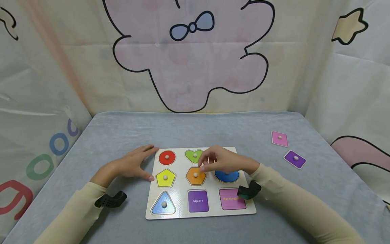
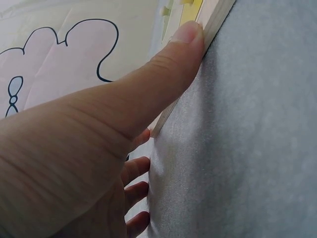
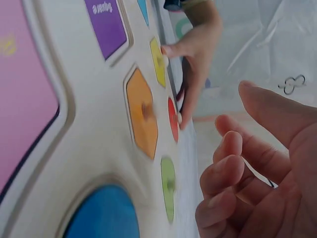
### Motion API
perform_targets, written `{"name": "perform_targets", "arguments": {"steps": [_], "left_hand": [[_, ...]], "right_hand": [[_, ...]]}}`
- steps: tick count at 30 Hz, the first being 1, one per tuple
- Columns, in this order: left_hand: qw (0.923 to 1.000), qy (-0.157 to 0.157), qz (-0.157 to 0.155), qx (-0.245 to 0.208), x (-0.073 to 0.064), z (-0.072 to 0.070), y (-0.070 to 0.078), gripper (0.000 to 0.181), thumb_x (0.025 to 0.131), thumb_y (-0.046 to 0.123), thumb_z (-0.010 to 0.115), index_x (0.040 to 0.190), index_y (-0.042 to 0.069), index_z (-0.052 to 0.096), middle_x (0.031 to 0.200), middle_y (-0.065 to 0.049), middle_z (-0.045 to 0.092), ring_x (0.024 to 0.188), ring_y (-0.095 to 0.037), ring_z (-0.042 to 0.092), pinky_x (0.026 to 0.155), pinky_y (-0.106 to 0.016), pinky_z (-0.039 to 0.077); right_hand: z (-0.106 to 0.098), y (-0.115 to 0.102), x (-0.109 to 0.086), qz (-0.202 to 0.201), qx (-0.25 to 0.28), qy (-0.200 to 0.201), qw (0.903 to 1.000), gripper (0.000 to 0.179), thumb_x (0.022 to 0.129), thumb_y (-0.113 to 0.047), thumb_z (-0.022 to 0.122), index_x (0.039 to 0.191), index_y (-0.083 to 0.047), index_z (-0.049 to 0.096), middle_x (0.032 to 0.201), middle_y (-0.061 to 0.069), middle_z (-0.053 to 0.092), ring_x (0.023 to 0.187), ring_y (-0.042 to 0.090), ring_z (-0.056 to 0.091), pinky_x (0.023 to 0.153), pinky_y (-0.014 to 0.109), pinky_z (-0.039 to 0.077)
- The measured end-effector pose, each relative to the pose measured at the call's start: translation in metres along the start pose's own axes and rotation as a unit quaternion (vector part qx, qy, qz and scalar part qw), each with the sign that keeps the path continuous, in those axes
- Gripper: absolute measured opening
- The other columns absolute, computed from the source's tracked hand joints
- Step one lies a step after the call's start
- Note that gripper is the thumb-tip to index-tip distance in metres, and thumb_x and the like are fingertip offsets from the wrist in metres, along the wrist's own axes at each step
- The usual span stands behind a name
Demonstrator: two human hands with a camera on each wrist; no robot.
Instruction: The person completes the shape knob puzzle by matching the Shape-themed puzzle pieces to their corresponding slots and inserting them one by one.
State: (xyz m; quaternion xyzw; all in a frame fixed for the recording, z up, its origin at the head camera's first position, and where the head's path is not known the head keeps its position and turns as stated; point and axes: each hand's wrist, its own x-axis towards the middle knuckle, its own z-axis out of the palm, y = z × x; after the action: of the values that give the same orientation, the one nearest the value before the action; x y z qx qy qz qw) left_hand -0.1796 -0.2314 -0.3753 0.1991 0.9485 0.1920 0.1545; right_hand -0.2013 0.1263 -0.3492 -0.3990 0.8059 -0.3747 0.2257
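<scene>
A white wooden puzzle board (image 1: 181,203) lies flat on the table. My left hand (image 1: 131,164) touches its left edge with the thumb, the fingers stretched out toward the upper left corner. Above the board's middle, my right hand (image 1: 223,159) hovers with loosely curled fingers near the orange hexagon piece (image 1: 192,179). In the right wrist view, nothing lies between that thumb and fingers, and the hexagon (image 3: 138,126) sits in its recess. Knobbed pieces also fill the board's other upper places, including a green heart (image 1: 192,155) and a blue oval (image 1: 228,177).
In the bottom row, a blue triangle (image 1: 158,208) sits left of the square recess (image 1: 198,206) and the rectangle recess (image 1: 228,205), both bare with printed words. A pink piece (image 1: 283,140) and a purple piece (image 1: 297,162) lie on the table at right.
</scene>
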Motion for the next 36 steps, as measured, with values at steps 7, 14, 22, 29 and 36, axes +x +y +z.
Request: {"name": "perform_targets", "arguments": {"steps": [7, 14, 22, 29, 36], "left_hand": [[1.0000, 0.002, -0.003, -0.001, 0.000, 0.001, 0.000, 0.110, 0.072, 0.054, 0.086, 0.159, 0.014, 0.032, 0.163, -0.022, 0.029, 0.148, -0.049, 0.029, 0.113, -0.074, 0.029], [1.0000, 0.000, -0.004, -0.001, 0.000, 0.002, -0.001, 0.110, 0.072, 0.054, 0.086, 0.159, 0.015, 0.032, 0.164, -0.022, 0.028, 0.148, -0.048, 0.029, 0.113, -0.073, 0.029], [1.0000, 0.001, -0.003, 0.000, -0.001, 0.001, 0.002, 0.110, 0.072, 0.054, 0.086, 0.159, 0.015, 0.032, 0.164, -0.022, 0.029, 0.148, -0.048, 0.028, 0.114, -0.073, 0.028], [1.0000, 0.001, 0.000, 0.001, -0.002, -0.001, 0.004, 0.109, 0.072, 0.053, 0.086, 0.159, 0.014, 0.032, 0.163, -0.022, 0.028, 0.148, -0.049, 0.029, 0.113, -0.074, 0.027], [1.0000, 0.002, -0.001, 0.002, -0.002, -0.001, 0.001, 0.109, 0.073, 0.054, 0.085, 0.159, 0.014, 0.031, 0.164, -0.022, 0.028, 0.148, -0.048, 0.028, 0.114, -0.074, 0.027]], "right_hand": [[-0.013, 0.017, -0.020, 0.048, -0.018, 0.032, 0.9982, 0.016, 0.095, -0.022, 0.070, 0.102, -0.008, 0.074, 0.075, -0.002, 0.054, 0.069, 0.013, 0.050, 0.061, 0.019, 0.040], [-0.029, 0.032, -0.044, 0.070, -0.023, 0.062, 0.9953, 0.017, 0.094, -0.021, 0.071, 0.102, -0.006, 0.074, 0.079, 0.001, 0.059, 0.076, 0.017, 0.052, 0.064, 0.021, 0.044], [-0.046, 0.044, -0.072, 0.083, -0.026, 0.099, 0.9913, 0.019, 0.094, -0.018, 0.071, 0.107, -0.005, 0.074, 0.088, 0.004, 0.065, 0.077, 0.016, 0.054, 0.063, 0.022, 0.047], [-0.055, 0.049, -0.095, 0.093, -0.024, 0.132, 0.9865, 0.018, 0.095, -0.016, 0.070, 0.106, -0.003, 0.074, 0.090, 0.003, 0.066, 0.078, 0.014, 0.054, 0.063, 0.023, 0.048], [-0.062, 0.060, -0.121, 0.103, -0.034, 0.160, 0.9811, 0.016, 0.096, -0.015, 0.068, 0.105, -0.003, 0.073, 0.092, 0.008, 0.068, 0.080, 0.011, 0.056, 0.063, 0.023, 0.048]]}}
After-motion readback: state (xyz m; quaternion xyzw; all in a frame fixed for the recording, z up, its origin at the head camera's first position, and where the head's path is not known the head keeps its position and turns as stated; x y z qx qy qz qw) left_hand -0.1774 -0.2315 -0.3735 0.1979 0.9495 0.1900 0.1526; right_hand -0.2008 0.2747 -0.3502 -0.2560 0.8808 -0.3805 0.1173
